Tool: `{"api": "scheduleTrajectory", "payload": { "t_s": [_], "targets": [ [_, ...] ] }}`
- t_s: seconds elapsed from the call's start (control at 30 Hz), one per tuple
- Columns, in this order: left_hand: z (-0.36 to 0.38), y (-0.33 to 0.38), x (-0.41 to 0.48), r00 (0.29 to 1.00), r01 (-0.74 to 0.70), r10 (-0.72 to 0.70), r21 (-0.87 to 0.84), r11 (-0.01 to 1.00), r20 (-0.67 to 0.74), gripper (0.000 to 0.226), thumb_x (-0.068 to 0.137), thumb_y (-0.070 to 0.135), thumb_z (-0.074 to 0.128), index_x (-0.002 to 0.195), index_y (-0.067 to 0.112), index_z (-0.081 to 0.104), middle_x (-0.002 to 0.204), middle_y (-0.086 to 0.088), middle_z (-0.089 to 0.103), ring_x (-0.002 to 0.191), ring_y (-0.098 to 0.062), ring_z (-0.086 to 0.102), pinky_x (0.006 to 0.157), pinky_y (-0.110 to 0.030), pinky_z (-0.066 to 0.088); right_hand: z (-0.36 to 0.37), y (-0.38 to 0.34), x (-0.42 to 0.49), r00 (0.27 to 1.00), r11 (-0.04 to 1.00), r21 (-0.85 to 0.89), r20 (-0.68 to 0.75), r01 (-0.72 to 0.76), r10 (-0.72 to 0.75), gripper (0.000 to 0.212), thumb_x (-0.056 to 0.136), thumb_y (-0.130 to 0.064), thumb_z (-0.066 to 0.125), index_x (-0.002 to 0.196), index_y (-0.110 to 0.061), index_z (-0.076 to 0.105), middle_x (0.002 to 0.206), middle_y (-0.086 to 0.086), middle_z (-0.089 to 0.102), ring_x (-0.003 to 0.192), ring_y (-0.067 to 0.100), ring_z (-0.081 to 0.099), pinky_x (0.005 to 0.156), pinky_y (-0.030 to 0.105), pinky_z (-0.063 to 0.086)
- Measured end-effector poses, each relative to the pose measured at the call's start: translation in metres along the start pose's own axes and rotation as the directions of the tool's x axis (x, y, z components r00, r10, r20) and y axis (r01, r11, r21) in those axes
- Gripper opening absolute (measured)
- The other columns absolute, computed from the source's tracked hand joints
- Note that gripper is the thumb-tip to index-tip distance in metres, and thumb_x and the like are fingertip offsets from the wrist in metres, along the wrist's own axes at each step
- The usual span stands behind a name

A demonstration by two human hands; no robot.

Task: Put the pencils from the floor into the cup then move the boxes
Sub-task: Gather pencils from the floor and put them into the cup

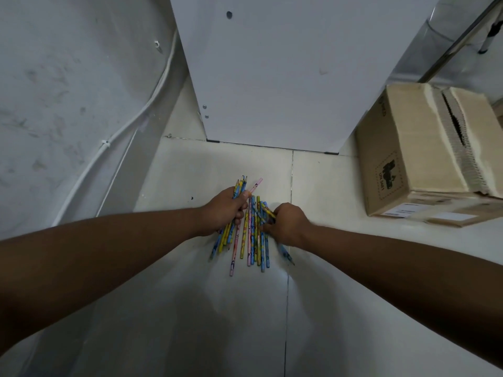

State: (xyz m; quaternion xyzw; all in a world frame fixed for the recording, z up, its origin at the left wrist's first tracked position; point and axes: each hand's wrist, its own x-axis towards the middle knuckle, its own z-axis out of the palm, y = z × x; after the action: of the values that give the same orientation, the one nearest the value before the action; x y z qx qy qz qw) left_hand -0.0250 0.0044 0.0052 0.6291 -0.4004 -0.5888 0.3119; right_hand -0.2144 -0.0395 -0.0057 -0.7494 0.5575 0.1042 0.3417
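The left hand [226,210] is clenched round a bundle of pencils [239,187]. Just beside it, the right hand [288,224] curls its fingers onto the loose pencils [253,246] lying on the pale tiled floor [190,308]. Beyond the hands stands a white cabinet [272,77]. Off to the right sits a cardboard box [408,159], and to the left is a scuffed wall [68,104] with a white cable [126,123].

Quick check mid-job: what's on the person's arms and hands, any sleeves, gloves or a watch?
Nothing worn shows. The left forearm and right forearm are bare from the frame edge down, no sleeve in view. The left hand and right hand are ungloved; no watch, band or ring is visible.
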Motion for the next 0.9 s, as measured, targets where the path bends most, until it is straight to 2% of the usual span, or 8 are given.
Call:
{"api": "scheduleTrajectory", "payload": {
  "t_s": [0.13,0.3,0.4,0.47,0.57,0.67,0.77,0.9],
  "targets": [
    [0.0,0.0,-0.003,1.0,-0.004,0.004,-0.001,1.0,-0.006,0.029,0.11,0.04,0.047,0.092,0.016,0.045,0.068,0.005,0.045,0.054,-0.009,0.042,0.055,-0.028,0.045,-0.002,0.001,-0.001,1.0,0.999,0.013,0.004,-0.03,0.03,0.04,0.101,-0.036,0.065,0.067,-0.019,0.052,0.067,-0.002,0.053,0.063,0.014,0.053,0.047,0.024,0.033],
    [0.001,0.006,0.001,1.0,0.013,-0.014,-0.113,0.994,-0.012,0.032,0.113,0.031,0.043,0.087,0.014,0.047,0.07,-0.001,0.048,0.06,-0.015,0.048,0.062,-0.032,0.05,-0.014,0.0,-0.001,0.996,0.943,0.323,-0.01,-0.076,0.084,0.047,0.112,-0.033,0.04,0.085,-0.005,0.066,0.076,0.008,0.064,0.069,0.023,0.061,0.061,0.03,0.047],
    [0.004,0.014,0.006,0.992,0.095,-0.116,-0.294,0.951,-0.055,0.034,0.114,0.029,0.04,0.104,0.001,0.058,0.077,-0.01,0.07,0.069,-0.022,0.072,0.069,-0.035,0.062,-0.023,-0.008,0.001,0.995,0.837,0.543,-0.015,-0.072,0.096,0.039,0.112,-0.033,0.037,0.089,-0.012,0.06,0.08,0.007,0.059,0.071,0.022,0.056,0.073,0.036,0.047],
    [0.006,0.018,0.009,0.989,0.102,-0.134,-0.368,0.924,-0.064,0.041,0.115,0.028,0.038,0.114,-0.005,0.061,0.092,-0.015,0.08,0.087,-0.027,0.08,0.079,-0.036,0.065,-0.027,-0.015,0.0,0.997,0.728,0.683,0.02,-0.064,0.069,0.038,0.113,-0.033,0.036,0.089,-0.013,0.058,0.079,0.01,0.062,0.07,0.024,0.058,0.075,0.041,0.052],
    [0.009,0.023,0.014,0.986,0.098,-0.139,-0.344,0.934,-0.094,0.049,0.114,0.031,0.038,0.112,-0.002,0.074,0.106,-0.018,0.08,0.103,-0.032,0.077,0.097,-0.044,0.06,-0.031,-0.022,-0.003,0.995,0.526,0.847,0.099,-0.076,-0.016,0.047,0.115,-0.026,0.031,0.105,-0.004,0.072,0.083,0.016,0.069,0.073,0.026,0.063,0.075,0.041,0.055],
    [0.008,0.03,0.016,0.978,0.072,-0.119,-0.258,0.964,-0.172,0.048,0.113,0.034,0.039,0.101,0.013,0.081,0.108,-0.012,0.08,0.104,-0.029,0.076,0.099,-0.042,0.057,-0.039,-0.026,-0.003,0.985,0.39,0.915,0.146,-0.1,-0.09,0.049,0.115,-0.023,0.026,0.125,-0.008,0.072,0.087,0.017,0.074,0.073,0.026,0.071,0.071,0.034,0.06],
    [0.008,0.037,0.017,0.974,0.072,-0.129,-0.282,0.957,-0.187,0.038,0.113,0.034,0.041,0.106,0.017,0.074,0.111,-0.004,0.075,0.102,-0.019,0.075,0.093,-0.036,0.058,-0.05,-0.029,0.0,0.978,0.322,0.937,0.178,-0.137,-0.104,0.043,0.117,-0.029,0.029,0.13,0.0,0.058,0.091,0.021,0.075,0.074,0.031,0.073,0.071,0.041,0.064],
    [0.011,0.047,0.023,0.971,0.093,-0.172,-0.398,0.913,-0.167,0.035,0.112,0.029,0.046,0.123,0.004,0.067,0.118,-0.015,0.074,0.112,-0.029,0.072,0.105,-0.046,0.055,-0.058,-0.032,-0.001,0.959,0.333,0.932,0.215,-0.145,-0.183,0.047,0.117,-0.031,0.026,0.126,-0.007,0.065,0.082,0.012,0.075,0.069,0.022,0.072,0.07,0.037,0.064]
  ]
}}
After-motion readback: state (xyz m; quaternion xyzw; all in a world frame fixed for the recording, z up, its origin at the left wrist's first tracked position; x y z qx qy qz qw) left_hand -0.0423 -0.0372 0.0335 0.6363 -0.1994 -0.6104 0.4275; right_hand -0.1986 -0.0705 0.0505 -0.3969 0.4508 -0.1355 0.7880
